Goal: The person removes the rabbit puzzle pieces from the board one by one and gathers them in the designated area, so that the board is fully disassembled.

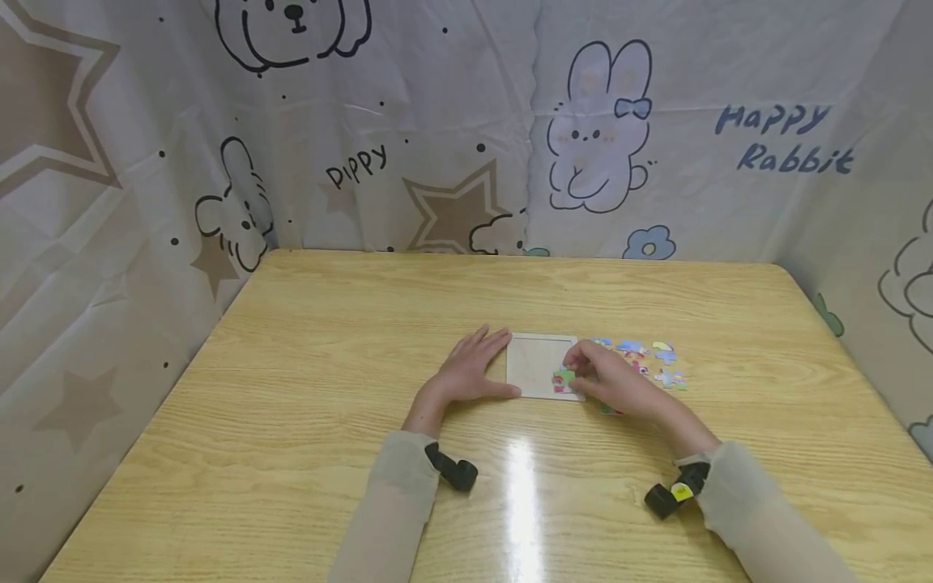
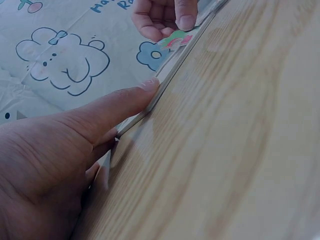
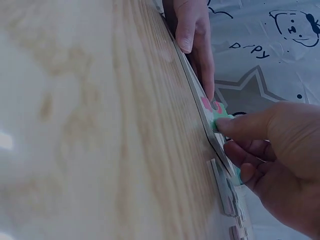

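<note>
A shallow wooden puzzle tray (image 1: 535, 368) lies on the table. My left hand (image 1: 470, 368) rests along its left side, fingers at the far corner and thumb on the near corner, spread rather than curled. In the left wrist view the thumb (image 2: 132, 97) lies on the tray's rim. At the tray's near right corner my right hand (image 1: 612, 380) pinches a green and pink jigsaw piece (image 1: 561, 380). The right wrist view shows its thumb on the jigsaw piece (image 3: 219, 109), with the other fingers bent; their tips are partly hidden.
Several loose jigsaw pieces (image 1: 665, 354) lie to the right of the tray, some hidden behind the right hand. The wooden table (image 1: 328, 340) meets a printed cloth (image 1: 452, 121) at the back and sides. Each wrist carries a small black camera (image 1: 459, 474).
</note>
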`<state>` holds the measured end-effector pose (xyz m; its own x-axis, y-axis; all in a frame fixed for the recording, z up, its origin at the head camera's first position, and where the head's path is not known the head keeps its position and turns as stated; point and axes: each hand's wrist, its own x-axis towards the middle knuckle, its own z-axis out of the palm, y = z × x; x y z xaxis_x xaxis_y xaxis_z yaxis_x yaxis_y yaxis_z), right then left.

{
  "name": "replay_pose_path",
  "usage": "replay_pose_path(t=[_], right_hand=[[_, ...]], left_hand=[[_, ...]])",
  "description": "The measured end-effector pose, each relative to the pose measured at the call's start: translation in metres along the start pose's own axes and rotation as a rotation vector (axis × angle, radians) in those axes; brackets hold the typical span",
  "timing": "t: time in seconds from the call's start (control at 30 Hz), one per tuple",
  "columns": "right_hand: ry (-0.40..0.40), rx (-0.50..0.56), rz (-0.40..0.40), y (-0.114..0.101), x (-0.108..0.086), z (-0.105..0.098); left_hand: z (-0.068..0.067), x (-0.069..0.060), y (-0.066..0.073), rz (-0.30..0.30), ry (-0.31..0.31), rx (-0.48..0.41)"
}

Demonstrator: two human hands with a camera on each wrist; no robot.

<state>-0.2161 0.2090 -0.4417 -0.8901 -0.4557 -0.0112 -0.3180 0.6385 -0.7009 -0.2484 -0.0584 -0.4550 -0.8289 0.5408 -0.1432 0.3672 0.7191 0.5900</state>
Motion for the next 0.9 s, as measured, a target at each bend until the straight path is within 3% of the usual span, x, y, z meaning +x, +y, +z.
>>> replay_pose_path(t=[0.5, 0.9], right_hand=[[0.068, 0.042, -0.053, 0.007, -0.006, -0.001], [0.072, 0.118, 0.019, 0.018, -0.029, -0.013]], left_hand=[[-0.001, -0.002, 0.002, 0.000, 0.003, -0.002], [-0.001, -0.001, 0.002, -0.005, -0.002, 0.007]])
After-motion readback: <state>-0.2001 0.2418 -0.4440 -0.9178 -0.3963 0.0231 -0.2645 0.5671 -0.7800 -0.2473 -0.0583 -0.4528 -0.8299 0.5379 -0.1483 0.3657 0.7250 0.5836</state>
